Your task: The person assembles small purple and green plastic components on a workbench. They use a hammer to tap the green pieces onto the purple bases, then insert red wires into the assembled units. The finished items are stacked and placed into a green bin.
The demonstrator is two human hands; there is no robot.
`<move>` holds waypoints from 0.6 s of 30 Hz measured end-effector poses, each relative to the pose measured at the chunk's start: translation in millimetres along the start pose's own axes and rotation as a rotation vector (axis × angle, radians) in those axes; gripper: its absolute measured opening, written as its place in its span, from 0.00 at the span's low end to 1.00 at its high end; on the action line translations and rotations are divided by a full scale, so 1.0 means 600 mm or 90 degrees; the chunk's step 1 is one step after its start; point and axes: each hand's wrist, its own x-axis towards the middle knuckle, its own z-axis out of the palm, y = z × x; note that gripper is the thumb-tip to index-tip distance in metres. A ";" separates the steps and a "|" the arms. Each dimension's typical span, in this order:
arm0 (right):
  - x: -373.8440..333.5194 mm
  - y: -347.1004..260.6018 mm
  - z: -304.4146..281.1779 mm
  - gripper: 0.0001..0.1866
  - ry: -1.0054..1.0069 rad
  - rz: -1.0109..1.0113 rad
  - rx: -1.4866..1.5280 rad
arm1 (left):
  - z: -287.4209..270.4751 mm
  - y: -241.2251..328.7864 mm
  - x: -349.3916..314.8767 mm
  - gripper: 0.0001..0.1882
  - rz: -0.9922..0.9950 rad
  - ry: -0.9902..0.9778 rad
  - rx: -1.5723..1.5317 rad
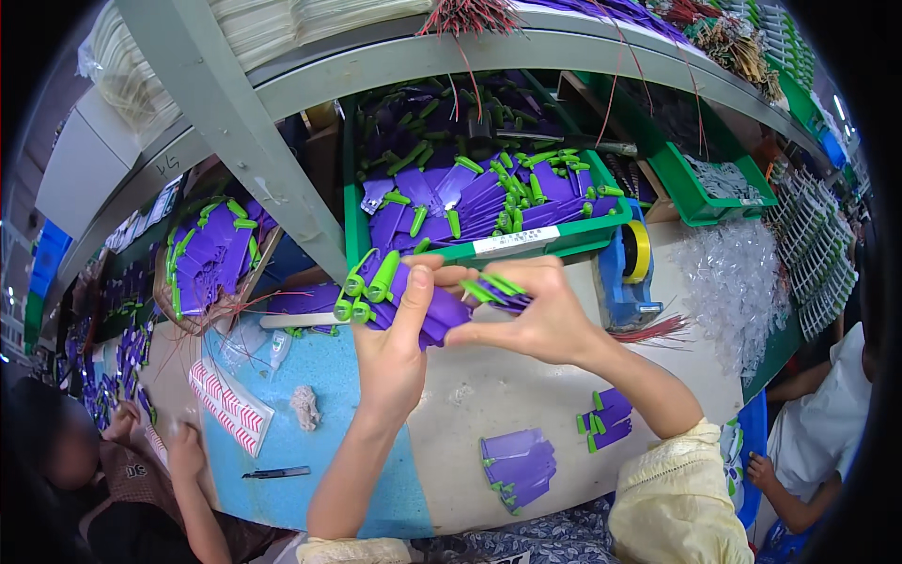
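My left hand (396, 352) is closed around a bundle of flat purple plastic pieces with green tube-like ends (383, 274). Its thumb presses on the bundle, and the green ends point up and to the left. Close beside it, my right hand (545, 315) grips a smaller stack of the same purple pieces with green ends (503, 289), which looks slightly blurred. The two hands nearly meet over the table, in front of a green bin (489, 246) heaped with such pieces. Fingers partly hide both bundles.
Fanned purple pieces (520, 462) and a smaller group (611, 420) lie on the table (451, 414). A blue tape dispenser (620, 282), clear plastic bits (738, 282), a pen (275, 472) and a striped packet (228, 406) surround the hands. A metal shelf post (249, 141) stands left; other people work both sides.
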 end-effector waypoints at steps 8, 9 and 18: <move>0.002 0.053 -0.065 0.10 0.258 -0.219 -0.324 | 0.002 0.006 0.112 0.23 -0.074 -0.065 0.458; 0.004 0.051 -0.077 0.08 0.289 -0.075 -0.243 | -0.026 0.002 0.151 0.23 0.014 -0.034 0.655; 0.007 0.024 -0.047 0.09 0.263 0.212 0.092 | -0.084 -0.018 0.284 0.22 0.025 -0.061 0.910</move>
